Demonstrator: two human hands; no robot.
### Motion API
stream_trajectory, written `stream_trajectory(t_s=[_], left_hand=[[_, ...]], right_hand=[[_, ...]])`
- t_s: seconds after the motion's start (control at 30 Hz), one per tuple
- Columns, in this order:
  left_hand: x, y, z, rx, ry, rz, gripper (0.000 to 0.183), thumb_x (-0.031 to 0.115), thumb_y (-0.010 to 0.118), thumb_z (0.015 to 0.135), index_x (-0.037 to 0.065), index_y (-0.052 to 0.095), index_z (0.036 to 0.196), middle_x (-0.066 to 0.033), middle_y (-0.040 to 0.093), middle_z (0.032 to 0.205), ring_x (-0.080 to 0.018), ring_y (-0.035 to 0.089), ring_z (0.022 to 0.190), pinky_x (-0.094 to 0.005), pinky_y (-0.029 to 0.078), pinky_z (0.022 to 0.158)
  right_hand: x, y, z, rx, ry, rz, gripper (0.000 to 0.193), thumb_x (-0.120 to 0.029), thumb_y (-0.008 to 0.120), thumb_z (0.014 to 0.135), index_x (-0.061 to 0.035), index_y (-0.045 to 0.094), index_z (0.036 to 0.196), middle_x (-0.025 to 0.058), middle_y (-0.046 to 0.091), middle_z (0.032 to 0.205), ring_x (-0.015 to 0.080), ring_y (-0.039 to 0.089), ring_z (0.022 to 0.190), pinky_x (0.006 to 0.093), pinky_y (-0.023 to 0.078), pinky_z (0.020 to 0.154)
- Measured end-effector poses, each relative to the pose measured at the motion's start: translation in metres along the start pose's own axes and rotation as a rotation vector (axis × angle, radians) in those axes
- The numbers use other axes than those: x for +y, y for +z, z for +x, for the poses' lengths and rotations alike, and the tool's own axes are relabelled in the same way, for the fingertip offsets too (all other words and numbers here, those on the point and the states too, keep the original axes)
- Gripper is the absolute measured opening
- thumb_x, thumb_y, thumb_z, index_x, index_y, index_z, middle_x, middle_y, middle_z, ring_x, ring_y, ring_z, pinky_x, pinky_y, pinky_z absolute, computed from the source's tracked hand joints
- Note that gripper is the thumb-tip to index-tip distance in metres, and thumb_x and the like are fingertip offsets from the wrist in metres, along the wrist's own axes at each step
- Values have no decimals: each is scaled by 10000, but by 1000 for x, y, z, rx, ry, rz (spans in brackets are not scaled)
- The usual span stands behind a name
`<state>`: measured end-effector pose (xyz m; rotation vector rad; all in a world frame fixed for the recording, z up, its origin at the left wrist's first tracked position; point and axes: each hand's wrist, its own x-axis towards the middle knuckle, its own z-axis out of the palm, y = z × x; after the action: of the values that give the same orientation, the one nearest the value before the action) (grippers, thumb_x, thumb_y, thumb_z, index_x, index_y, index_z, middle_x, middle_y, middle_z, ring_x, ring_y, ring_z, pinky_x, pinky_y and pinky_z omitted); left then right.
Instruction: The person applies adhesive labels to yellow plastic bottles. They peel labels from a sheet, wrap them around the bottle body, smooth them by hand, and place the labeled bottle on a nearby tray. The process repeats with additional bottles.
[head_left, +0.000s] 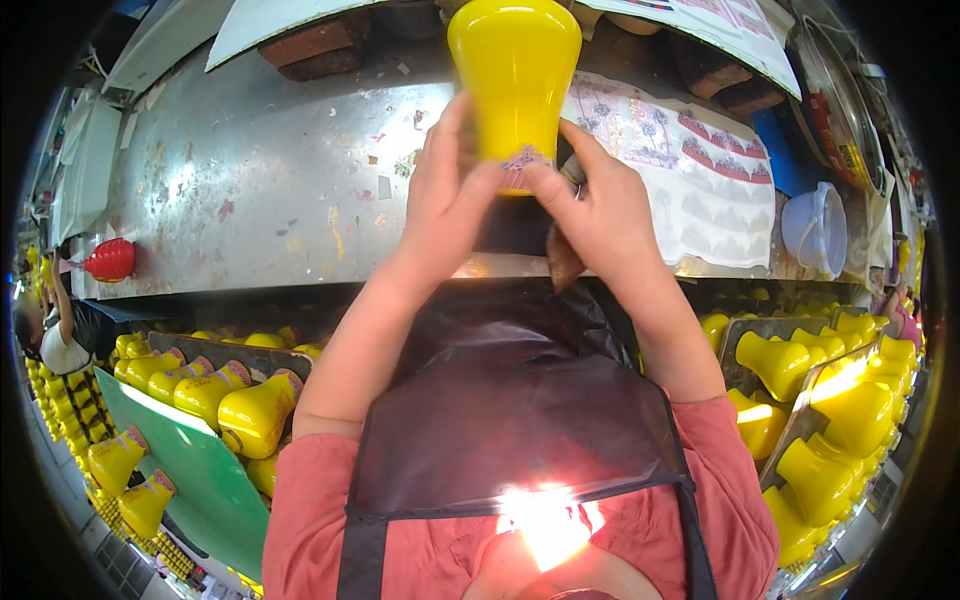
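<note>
The fingers [455,160] of the left hand [447,205] wrap around the narrow end of a yellow vase [515,75], grasping it from the left, while the fingers [590,150] of the right hand [600,215] close on the same end from the right. Both thumbs press on a patterned band [520,170] that runs around the vase near its narrow end. The vase is held up in front of the person, above the near edge of the metal bench [270,170], with its wide end pointing away. A sheet of patterned decals [700,190] lies on the bench to the right, and a stack of pale plastic bowls [815,230] sits just beyond it. A red vase [108,260] lies on the bench's far left end. Below the bench, trays of yellow vases [230,395] with patterned bands stand to the person's left, and more yellow vases [830,400] fill racks to the right. A dark apron [510,400] covers the person's pink shirt [300,510].
</note>
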<state>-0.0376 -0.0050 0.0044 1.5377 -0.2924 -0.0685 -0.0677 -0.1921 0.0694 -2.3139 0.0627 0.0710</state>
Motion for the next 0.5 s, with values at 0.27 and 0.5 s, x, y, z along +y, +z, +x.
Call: stream_trajectory(t_s=[0.27,0.5], left_hand=[[-1,6,1,-11,-1,-6,748,268,642,991,9,280,1592,-213,455,1515,-330,508,1346,-435,407,1133],[-6,4,2,-22,19,107,836,322,702,963,-5,259,1592,-228,435,1536,-332,471,1396,-444,373,1173]], right_hand=[[9,6,3,1,59,378,617,-457,651,941,-26,616,1381,259,745,969,405,739,896,443,569,808],[-8,3,13,44,57,-13,601,-509,654,913,-39,692,1287,197,757,889,340,752,817,407,570,773]])
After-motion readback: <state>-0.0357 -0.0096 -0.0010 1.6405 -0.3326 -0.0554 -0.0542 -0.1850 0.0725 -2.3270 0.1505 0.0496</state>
